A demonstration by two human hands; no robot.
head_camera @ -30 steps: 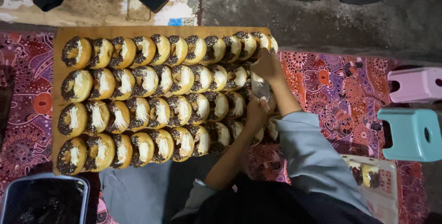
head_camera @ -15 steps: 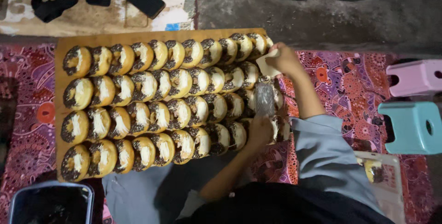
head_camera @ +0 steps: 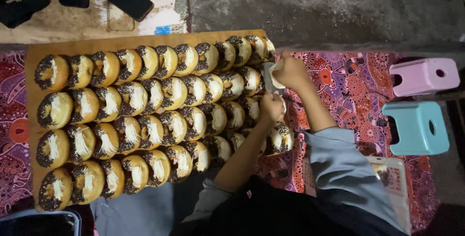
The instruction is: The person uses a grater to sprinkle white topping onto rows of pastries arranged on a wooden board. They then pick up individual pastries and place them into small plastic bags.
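Both hands (head_camera: 281,88) at doughnuts (head_camera: 145,119) – white packet (head_camera: 395,187) beside.

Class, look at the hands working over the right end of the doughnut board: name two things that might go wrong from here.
1. The left hand and right hand grate a pale block on a small grater; the fingers look close to the blade and might get nicked.
2. Doughnuts at the wooden board edge overhang and may slide onto the patterned cloth.
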